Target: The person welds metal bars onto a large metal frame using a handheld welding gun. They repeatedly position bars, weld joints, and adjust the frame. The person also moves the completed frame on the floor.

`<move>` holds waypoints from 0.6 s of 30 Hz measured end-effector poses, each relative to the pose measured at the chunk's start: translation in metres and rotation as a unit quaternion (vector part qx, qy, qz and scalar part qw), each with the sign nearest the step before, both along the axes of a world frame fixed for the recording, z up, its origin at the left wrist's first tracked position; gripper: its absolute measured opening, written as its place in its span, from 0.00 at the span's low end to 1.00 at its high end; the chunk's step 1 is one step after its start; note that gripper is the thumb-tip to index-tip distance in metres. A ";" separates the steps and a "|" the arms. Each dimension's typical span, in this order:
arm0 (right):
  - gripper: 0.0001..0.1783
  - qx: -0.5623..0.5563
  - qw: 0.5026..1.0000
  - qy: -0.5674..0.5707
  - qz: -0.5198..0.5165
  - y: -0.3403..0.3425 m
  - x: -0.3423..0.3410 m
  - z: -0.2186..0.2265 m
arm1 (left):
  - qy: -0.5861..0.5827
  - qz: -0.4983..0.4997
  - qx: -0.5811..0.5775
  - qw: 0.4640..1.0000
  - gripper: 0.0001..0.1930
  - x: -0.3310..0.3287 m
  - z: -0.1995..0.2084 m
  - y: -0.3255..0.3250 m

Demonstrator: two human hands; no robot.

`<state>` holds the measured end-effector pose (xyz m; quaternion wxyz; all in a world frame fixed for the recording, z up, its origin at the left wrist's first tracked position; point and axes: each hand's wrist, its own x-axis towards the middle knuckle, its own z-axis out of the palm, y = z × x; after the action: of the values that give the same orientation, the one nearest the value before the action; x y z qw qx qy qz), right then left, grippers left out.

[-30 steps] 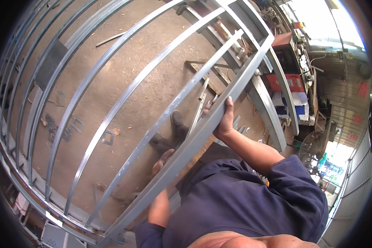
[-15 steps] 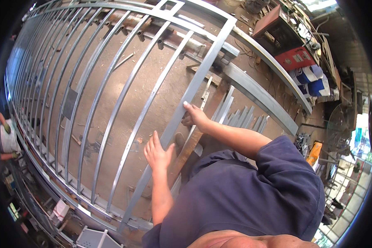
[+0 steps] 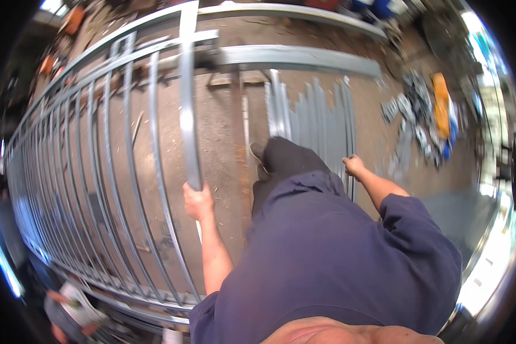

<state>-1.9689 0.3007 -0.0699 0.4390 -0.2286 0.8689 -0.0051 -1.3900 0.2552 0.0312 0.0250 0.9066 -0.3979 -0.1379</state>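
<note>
My left hand [image 3: 199,202] is wrapped round the near end post [image 3: 189,114] of a large grey metal railing frame with many slim upright bars [image 3: 133,135]. My right hand [image 3: 354,165] is away from the frame, out to my right, with its fingers curled and nothing visible in them. Below it, several grey metal strips [image 3: 321,123] lie side by side on the ground; I see no contact between hand and strips.
A thick grey beam [image 3: 304,59] extends rightward beyond the frame. A rusty bar [image 3: 239,143] lies beside my feet. Grey metal pieces [image 3: 410,114] and an orange item [image 3: 441,106] are heaped at right. Another person [image 3: 74,309] bends at the lower left.
My right hand has left the end post and swung out to the right. My left hand has closed round the post. The view has turned rightward, with the strips now more in sight.
</note>
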 end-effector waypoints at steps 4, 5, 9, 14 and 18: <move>0.26 0.011 0.994 -0.032 -0.102 0.103 -0.007 0.011 | -0.016 0.011 0.017 1.000 0.33 -0.001 0.011 0.001; 0.26 0.025 0.994 -0.035 -0.100 0.121 0.003 0.009 | -0.018 0.013 0.018 1.000 0.34 0.001 0.012 0.003; 0.26 0.016 0.999 -0.049 -0.015 0.263 -0.020 -0.104 | 0.014 -0.011 0.031 0.999 0.35 -0.023 -0.002 -0.003; 0.26 0.047 0.983 -0.104 -0.145 0.229 0.004 -0.069 | -0.016 -0.008 0.028 0.999 0.38 -0.015 0.002 0.003; 0.26 0.044 0.966 -0.116 -0.228 0.242 -0.032 -0.077 | 0.033 -0.030 0.036 0.998 0.40 -0.005 -0.011 -0.001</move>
<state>-2.0009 0.5432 -0.1474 0.5337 -0.0026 0.8405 -0.0929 -1.3945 0.2541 0.0197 0.0017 0.8897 -0.4185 -0.1826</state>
